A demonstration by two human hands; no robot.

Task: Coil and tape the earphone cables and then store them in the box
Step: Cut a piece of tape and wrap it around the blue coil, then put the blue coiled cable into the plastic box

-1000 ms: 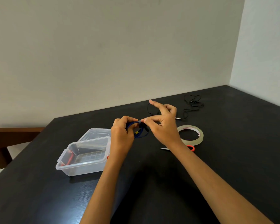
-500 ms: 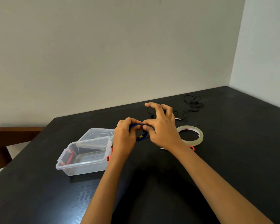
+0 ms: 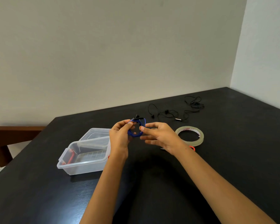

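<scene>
The left hand [image 3: 120, 136] is pinching the blue cable coil [image 3: 135, 135] above the table [image 3: 233, 167]. The right hand [image 3: 160, 136] is hanging open beside it, empty. Taping is likely coming next, needing the tape roll [image 3: 199, 141].

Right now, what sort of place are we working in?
Likely a plain room in a home or office, not a workshop: a black table set into a bare white wall corner, wooden furniture beside it, a clear plastic box and tape roll by the blue earphone cable.
</scene>
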